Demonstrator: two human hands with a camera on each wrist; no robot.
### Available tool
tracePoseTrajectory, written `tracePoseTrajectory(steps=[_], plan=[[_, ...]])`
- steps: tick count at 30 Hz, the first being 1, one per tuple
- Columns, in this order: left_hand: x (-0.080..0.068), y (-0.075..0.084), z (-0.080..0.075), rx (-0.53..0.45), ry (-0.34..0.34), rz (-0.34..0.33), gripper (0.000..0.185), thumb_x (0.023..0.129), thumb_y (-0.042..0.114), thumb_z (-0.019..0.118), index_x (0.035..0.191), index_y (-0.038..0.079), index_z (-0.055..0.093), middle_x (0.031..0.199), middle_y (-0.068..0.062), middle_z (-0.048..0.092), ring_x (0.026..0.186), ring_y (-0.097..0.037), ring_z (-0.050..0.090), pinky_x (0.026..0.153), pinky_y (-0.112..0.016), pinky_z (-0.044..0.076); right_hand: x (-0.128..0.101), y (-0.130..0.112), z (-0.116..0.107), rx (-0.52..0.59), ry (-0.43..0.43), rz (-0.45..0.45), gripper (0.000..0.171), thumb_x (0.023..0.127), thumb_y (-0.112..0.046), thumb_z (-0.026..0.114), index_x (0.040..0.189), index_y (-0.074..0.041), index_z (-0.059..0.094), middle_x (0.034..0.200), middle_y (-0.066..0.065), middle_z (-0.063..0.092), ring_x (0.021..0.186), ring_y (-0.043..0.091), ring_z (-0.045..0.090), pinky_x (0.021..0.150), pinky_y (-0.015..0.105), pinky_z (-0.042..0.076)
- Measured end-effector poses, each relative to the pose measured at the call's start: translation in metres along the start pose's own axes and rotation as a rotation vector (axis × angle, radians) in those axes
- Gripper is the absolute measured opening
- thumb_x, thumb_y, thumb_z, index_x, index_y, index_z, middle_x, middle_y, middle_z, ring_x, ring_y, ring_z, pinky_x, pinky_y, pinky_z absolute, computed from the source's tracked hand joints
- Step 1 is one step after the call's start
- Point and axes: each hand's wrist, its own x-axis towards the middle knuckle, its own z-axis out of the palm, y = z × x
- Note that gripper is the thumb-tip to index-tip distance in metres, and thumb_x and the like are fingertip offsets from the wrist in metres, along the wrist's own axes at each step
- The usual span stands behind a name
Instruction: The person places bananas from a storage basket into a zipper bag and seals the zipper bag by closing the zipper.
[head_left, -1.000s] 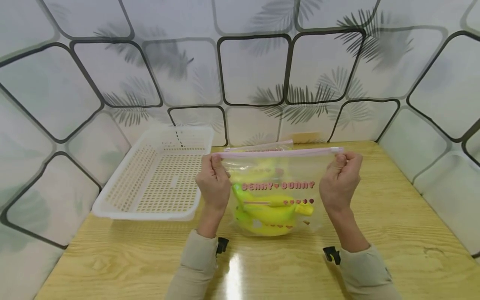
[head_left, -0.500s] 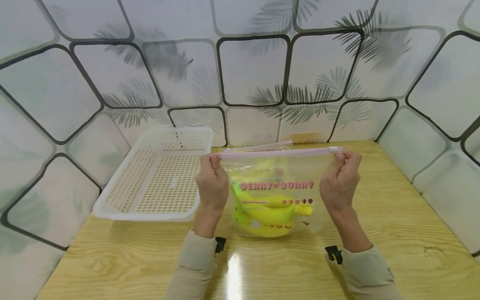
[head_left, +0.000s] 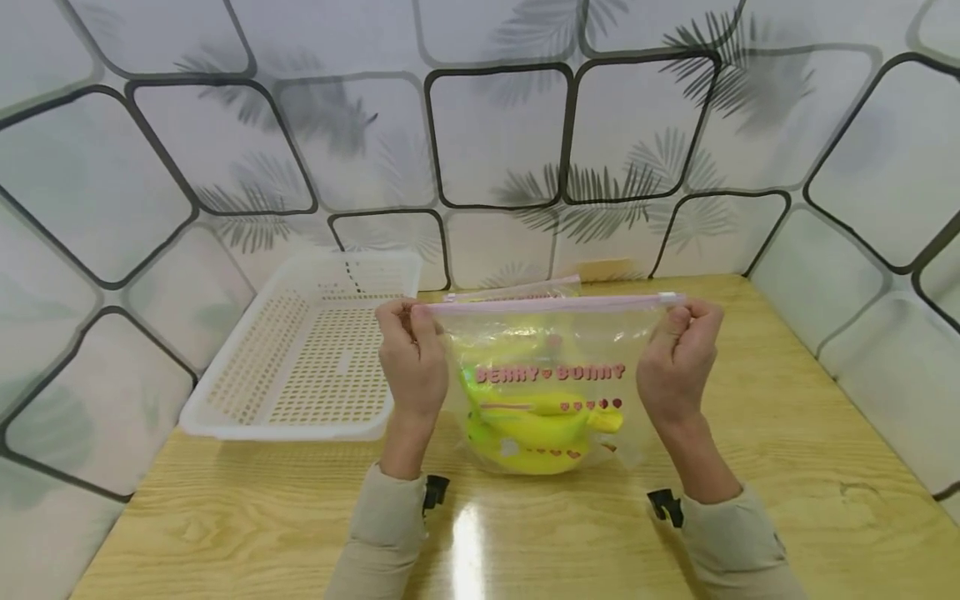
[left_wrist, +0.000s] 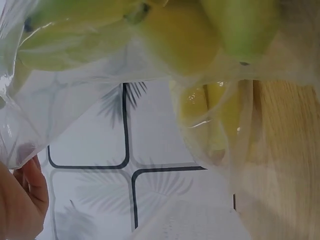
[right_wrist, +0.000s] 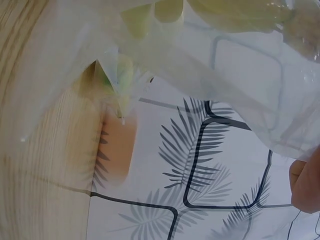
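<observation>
A clear zip bag (head_left: 547,333) with pink "BERRY BUNNY" lettering is held upright by its top corners. Yellow-green bananas (head_left: 536,429) lie in its lower part; their dark tips show through the plastic in the left wrist view. My left hand (head_left: 414,358) pinches the left top corner between thumb and curled fingers. At the other end, my right hand (head_left: 678,362) grips the right top corner, close to the white slider (head_left: 667,297). The pink zip strip (head_left: 547,305) is stretched straight between both hands.
Behind the held bag stands a second zip bag (head_left: 513,292), with yellow bananas (left_wrist: 217,107) inside. A white perforated basket (head_left: 198,421) sits to the left on the wooden table (head_left: 780,433). Patterned fabric walls (head_left: 495,133) enclose the back and sides.
My left hand has shifted slightly left at the bag's corner, its fingers a little looser. The right hand keeps its grip, and the head view has turned slightly.
</observation>
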Motion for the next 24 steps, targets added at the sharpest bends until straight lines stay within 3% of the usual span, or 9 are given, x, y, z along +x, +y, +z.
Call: tracePoseTrajectory(steps=[3, 6, 9, 11, 16, 21, 24], plan=[[0.002, 0.006, -0.001, 0.055, 0.041, 0.032, 0.021, 0.102, 0.014, 0.043, 0.114, -0.004, 0.045, 0.097, -0.019, 0.059, 0.082, -0.029, 0.052, 0.07, -0.03, 0.04, 0.0, -0.001, 0.001, 0.01, -0.003, -0.045, 0.015, 0.105, -0.005, 0.036, 0.101, 0.005, 0.047, 0.061, -0.005, 0.035, 0.051, 0.002, 0.031, 0.047, 0.017, 0.023], [0.004, 0.017, 0.0, 0.121, 0.059, 0.184, 0.027, 0.097, 0.014, 0.048, 0.117, -0.003, 0.046, 0.11, -0.021, 0.052, 0.099, -0.036, 0.045, 0.085, -0.043, 0.032, -0.001, -0.001, 0.001, 0.006, 0.004, -0.079, 0.016, 0.104, -0.003, 0.037, 0.101, 0.009, 0.046, 0.061, -0.005, 0.034, 0.051, 0.001, 0.03, 0.047, 0.016, 0.023], [0.002, 0.038, 0.003, 0.18, 0.012, 0.355, 0.025, 0.092, 0.011, 0.053, 0.113, -0.001, 0.052, 0.11, -0.019, 0.053, 0.1, -0.035, 0.044, 0.084, -0.049, 0.029, -0.001, -0.001, 0.002, 0.003, 0.017, -0.091, 0.017, 0.104, -0.003, 0.038, 0.101, 0.012, 0.046, 0.062, -0.006, 0.034, 0.051, 0.001, 0.03, 0.047, 0.016, 0.023], [-0.001, 0.058, 0.007, 0.197, -0.08, 0.432, 0.023, 0.09, 0.011, 0.058, 0.11, 0.0, 0.056, 0.11, -0.017, 0.055, 0.102, -0.034, 0.046, 0.086, -0.048, 0.033, -0.001, -0.001, 0.002, 0.002, 0.028, -0.095, 0.018, 0.103, -0.003, 0.038, 0.101, 0.013, 0.046, 0.062, -0.007, 0.035, 0.051, 0.0, 0.031, 0.047, 0.015, 0.023], [0.002, 0.106, 0.029, 0.301, -0.422, 0.534, 0.026, 0.095, 0.02, 0.062, 0.115, 0.005, 0.062, 0.116, -0.013, 0.06, 0.109, -0.03, 0.052, 0.091, -0.042, 0.044, -0.002, -0.003, 0.002, 0.005, 0.046, -0.105, 0.019, 0.102, -0.003, 0.04, 0.103, 0.015, 0.046, 0.062, -0.009, 0.036, 0.051, -0.001, 0.032, 0.047, 0.014, 0.024], [0.013, 0.131, 0.055, 0.405, -0.735, 0.527, 0.032, 0.102, 0.032, 0.055, 0.122, 0.009, 0.063, 0.12, -0.009, 0.062, 0.115, -0.026, 0.057, 0.097, -0.037, 0.047, -0.003, -0.003, 0.001, -0.004, 0.058, -0.127, 0.019, 0.101, -0.003, 0.042, 0.105, 0.015, 0.047, 0.06, -0.009, 0.036, 0.047, -0.003, 0.028, 0.045, 0.013, 0.022], [0.018, 0.137, 0.066, 0.404, -0.844, 0.501, 0.03, 0.104, 0.032, 0.051, 0.121, 0.011, 0.063, 0.115, -0.005, 0.065, 0.111, -0.023, 0.06, 0.094, -0.032, 0.05, -0.004, -0.002, 0.002, 0.008, 0.055, -0.152, 0.018, 0.102, -0.003, 0.042, 0.106, 0.014, 0.048, 0.059, -0.006, 0.038, 0.048, -0.004, 0.028, 0.046, 0.012, 0.022]])
